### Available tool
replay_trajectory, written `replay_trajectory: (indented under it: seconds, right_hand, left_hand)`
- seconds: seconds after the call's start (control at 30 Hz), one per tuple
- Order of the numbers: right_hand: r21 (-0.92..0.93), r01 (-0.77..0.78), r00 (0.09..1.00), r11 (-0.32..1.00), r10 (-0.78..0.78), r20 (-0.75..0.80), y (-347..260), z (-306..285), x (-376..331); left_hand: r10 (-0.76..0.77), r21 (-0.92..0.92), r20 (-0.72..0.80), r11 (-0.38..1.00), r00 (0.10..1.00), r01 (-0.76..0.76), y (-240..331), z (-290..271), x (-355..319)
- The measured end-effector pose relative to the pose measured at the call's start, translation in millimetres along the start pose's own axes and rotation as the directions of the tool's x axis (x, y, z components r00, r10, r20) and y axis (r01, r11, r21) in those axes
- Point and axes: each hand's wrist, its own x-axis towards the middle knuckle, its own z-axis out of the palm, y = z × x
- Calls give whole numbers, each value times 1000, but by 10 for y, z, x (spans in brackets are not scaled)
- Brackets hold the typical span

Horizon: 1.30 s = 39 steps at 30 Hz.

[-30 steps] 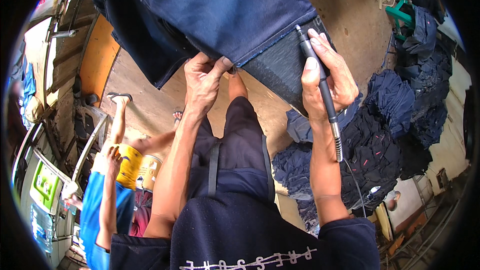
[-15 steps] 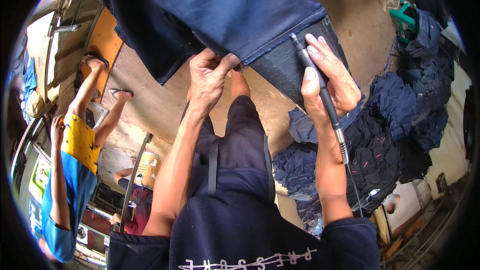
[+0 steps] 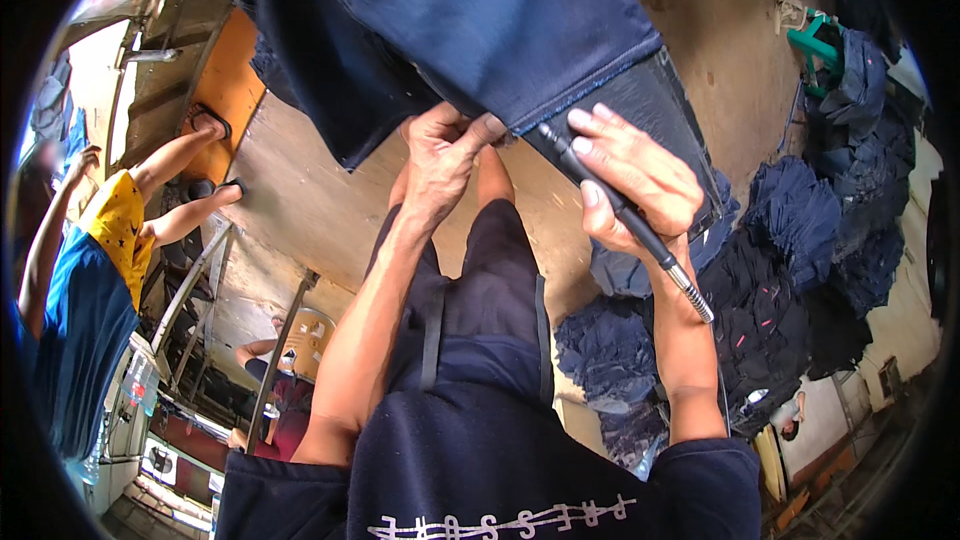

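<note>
Dark blue denim shorts (image 3: 500, 20) hang toward me from the far side. One leg is pulled over a flat black board (image 3: 640, 115). My left hand (image 3: 445, 155) pinches the corner of that leg's hem, thumb on top; the fingertips under the cloth are hidden. In my right hand (image 3: 645, 180) is a slim black pen-shaped rotary tool (image 3: 630, 220) with a metal spring sleeve and a thin cable at its rear. Its metal tip lies close to the frayed hem edge, near my left thumb; whether it touches the cloth I cannot tell.
Heaps of dark garments (image 3: 760, 290) lie at the right, near a green stool (image 3: 818, 50). A person in yellow shorts (image 3: 115, 225) stands at the left, beside an orange panel (image 3: 225, 75). Another person sits farther back by a tan round container (image 3: 310, 340).
My right hand has brought the tool leftward and nearer along the hem, toward my left hand. The left hand keeps its pinch. The person at the left has shifted position.
</note>
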Motion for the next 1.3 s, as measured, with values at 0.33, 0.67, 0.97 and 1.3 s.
replay_trajectory:
  seconds: [0.33, 0.67, 0.97, 1.3]
  right_hand:
    - [227, -575, 528, 786, 569, -631, -645, -177, -188]
    - [158, -558, 683, 815, 559, -469, 64, -40, 519]
    - [416, -548, 615, 726, 687, -388, 265, -785, -508]
    - [371, -683, 499, 629, 773, -392, 18, -896, -579]
  left_hand:
    - [166, 570, -131, 819, 977, -63, 1713, -1339, -287]
    - [297, 893, -157, 449, 942, 7, 2163, -1328, 1455]
    - [380, 953, 279, 3, 882, -303, 1855, -805, 799]
    - [-17, 938, 75, 341, 997, -65, 2299, -299, 815]
